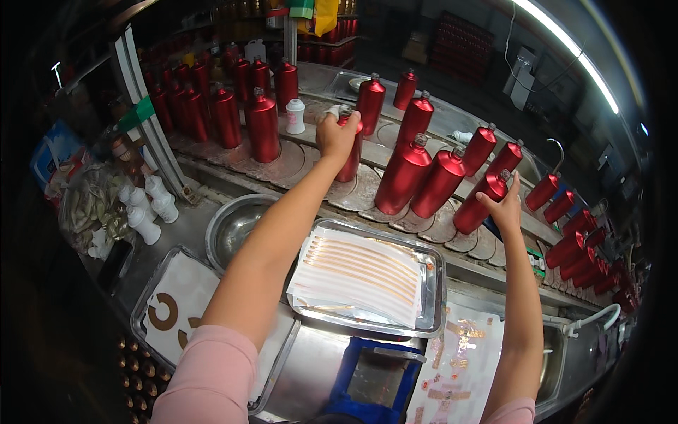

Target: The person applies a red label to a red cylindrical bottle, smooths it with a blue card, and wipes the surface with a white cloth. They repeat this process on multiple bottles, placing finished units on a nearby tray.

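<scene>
My left hand (337,138) is closed around the upper part of a glossy red bottle (350,164) with a clear glass neck, upright on the conveyor of overlapping plates (347,196). Farther right, my right hand (503,210) has its thumb and fingers round the shoulder of another red bottle (472,214), also on the conveyor. Between my hands stand two more red bottles (403,174), close together. A small white vase-shaped piece (295,117) is left of my left hand. Below my arms lies a metal tray (369,326) with white sheets bearing gold strips (360,272).
More red bottles (263,127) line the conveyor to the left and far right. A steel bowl (224,225), a tray with gold ring shapes (164,311) and white pieces (143,225) are at left. A patterned sheet (459,353) lies by my right forearm; a metal post (152,127) rises left.
</scene>
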The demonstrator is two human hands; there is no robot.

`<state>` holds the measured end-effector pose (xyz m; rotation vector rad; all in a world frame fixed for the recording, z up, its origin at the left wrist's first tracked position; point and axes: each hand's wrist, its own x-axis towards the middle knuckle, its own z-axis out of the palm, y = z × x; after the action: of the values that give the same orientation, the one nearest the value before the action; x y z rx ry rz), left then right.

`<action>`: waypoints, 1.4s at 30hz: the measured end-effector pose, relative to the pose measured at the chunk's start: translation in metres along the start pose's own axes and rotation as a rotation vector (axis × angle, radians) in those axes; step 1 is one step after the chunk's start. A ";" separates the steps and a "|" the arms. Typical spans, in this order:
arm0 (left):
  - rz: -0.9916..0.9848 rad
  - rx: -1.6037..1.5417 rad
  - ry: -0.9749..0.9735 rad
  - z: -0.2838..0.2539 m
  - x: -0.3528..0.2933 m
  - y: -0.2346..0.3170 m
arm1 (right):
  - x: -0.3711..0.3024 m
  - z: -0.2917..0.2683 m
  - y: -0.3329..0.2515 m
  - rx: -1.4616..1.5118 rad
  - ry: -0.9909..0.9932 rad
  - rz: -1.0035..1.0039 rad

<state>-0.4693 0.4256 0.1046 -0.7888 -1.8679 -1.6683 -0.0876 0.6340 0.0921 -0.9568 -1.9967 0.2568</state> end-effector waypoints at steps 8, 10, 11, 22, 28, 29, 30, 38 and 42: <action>-0.910 -1.058 -0.203 -0.138 -0.001 0.024 | -0.108 -0.091 0.022 0.015 0.105 -0.036; -1.191 -1.084 -0.276 -0.186 -0.016 0.040 | -0.145 -0.118 0.018 0.119 0.057 0.012; -1.200 -1.138 -0.307 -0.214 -0.032 0.048 | -0.169 -0.130 0.013 0.221 0.001 0.066; -1.027 -1.098 -0.411 -0.365 -0.136 0.176 | -0.292 -0.219 -0.123 0.637 -0.463 0.224; -0.691 -0.779 -0.777 -0.381 -0.216 0.230 | -0.361 -0.229 -0.197 0.777 -0.854 0.067; -0.580 -0.733 -0.902 -0.381 -0.232 0.232 | -0.370 -0.224 -0.206 0.722 -0.906 0.144; -0.470 -0.669 -1.003 -0.381 -0.248 0.232 | -0.378 -0.222 -0.214 0.704 -0.893 0.075; -0.388 -0.728 -1.297 -0.404 -0.265 0.232 | -0.409 -0.186 -0.256 0.926 -0.990 0.090; -0.118 -0.123 -0.879 -0.458 -0.296 0.260 | -0.424 -0.183 -0.274 0.901 -0.949 0.091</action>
<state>-0.0790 -0.0352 0.1291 -1.6928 -2.4045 -1.6498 0.0450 0.1140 0.0719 -0.3134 -2.2164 1.7438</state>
